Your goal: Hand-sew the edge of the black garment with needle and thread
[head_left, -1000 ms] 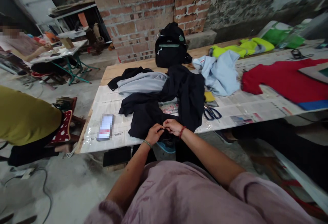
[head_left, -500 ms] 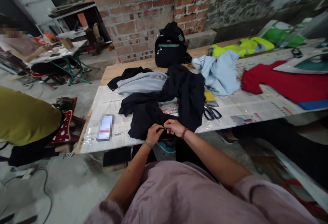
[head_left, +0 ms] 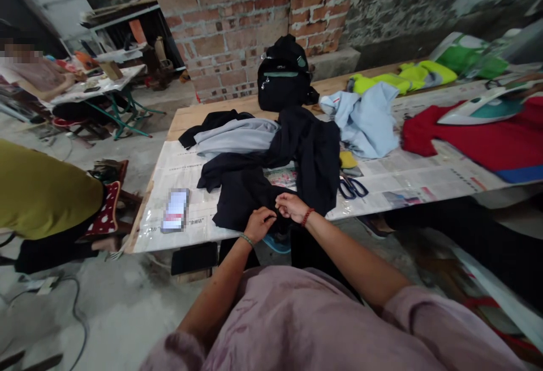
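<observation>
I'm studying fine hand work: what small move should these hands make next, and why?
Perhaps the left hand should steady the near edge of the black cloth while the right hand works just above it: both hands, curled, sit close together at that edge, and the cloth lies loose and rumpled. Anything held there is too small to make out.

Dark cloth (head_left: 240, 198), scissors (head_left: 353, 188) and iron (head_left: 475, 112) show a garment workshop.
</observation>
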`<state>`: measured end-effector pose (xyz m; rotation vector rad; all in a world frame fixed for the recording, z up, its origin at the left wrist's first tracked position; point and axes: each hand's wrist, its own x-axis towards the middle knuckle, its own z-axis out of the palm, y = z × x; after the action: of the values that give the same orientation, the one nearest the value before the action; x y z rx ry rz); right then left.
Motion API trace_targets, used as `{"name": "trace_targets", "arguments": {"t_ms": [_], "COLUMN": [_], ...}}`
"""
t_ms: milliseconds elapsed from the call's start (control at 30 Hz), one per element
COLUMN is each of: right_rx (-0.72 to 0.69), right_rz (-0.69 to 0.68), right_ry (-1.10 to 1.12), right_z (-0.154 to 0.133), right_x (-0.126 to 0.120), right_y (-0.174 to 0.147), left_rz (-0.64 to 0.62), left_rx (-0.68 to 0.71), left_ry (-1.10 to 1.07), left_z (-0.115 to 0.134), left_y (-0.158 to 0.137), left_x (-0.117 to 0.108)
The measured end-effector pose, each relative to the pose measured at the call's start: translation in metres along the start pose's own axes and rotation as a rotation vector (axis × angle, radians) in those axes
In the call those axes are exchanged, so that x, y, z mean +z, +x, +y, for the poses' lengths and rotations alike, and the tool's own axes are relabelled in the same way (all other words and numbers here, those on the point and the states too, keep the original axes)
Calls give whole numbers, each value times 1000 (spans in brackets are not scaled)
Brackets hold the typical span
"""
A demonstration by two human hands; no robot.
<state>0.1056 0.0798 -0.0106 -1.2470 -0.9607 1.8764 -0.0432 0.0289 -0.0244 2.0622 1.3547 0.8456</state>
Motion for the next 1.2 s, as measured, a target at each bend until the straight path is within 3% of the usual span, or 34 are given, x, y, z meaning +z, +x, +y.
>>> {"name": "trace_targets", "arguments": {"t_ms": [167, 267, 400, 500, 567, 767, 933, 1200], "right_rx": [-54, -126, -393, -570, -619, -605, -464, -273], "right_rz": [-142, -165, -7, 22, 36, 142, 219, 275], "right_ry": [204, 213, -109, -412, -471, -267, 9, 84], "right_z": [-7, -12, -16, -16, -14, -11, -26, -34], "right_x": [2, 9, 13, 6, 0, -6, -10, -19], "right_y": [-11, -17, -21, -23, -23, -18, -13, -3], "left_rz": [33, 46, 57, 64, 74, 90, 85, 95], "left_rx": [6, -8, -12, -24, -35, -29, -44, -38], "left_ry": [-106, -104, -138, -148, -151, -158, -153, -152], "left_z": [-3, -4, -3, -2, -1, 1, 2, -2], "left_y": [1, 1, 1, 1, 1, 1, 1, 1], "left_x": [-2, -3, -4, -6, -6, -7, -8, -6]}}
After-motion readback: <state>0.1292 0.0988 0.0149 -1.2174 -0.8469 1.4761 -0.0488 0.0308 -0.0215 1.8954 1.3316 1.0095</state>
